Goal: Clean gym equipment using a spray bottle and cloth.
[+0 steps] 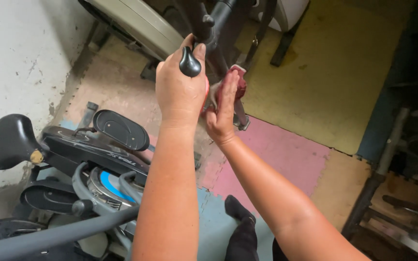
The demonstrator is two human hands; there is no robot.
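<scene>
My left hand (pixel 179 89) is wrapped around a black lever with a rounded black knob (pixel 190 63) on an exercise machine's black frame (pixel 218 21). My right hand (pixel 225 108) lies flat with fingers together, pressing a dark red cloth (pixel 239 82) against the frame just right of the knob. A grey metal bracket (pixel 242 121) shows below the cloth. What lies between the two hands is hidden.
An elliptical trainer with black foot pedals (pixel 120 129), a black saddle-like pad (pixel 9 141) and grey arms (pixel 49 236) stands at the left by a white wall. Foam floor tiles (pixel 286 154) in pink, yellow and blue cover the ground. My black-socked foot (pixel 240 227) rests below. Metal racks (pixel 393 193) stand at right.
</scene>
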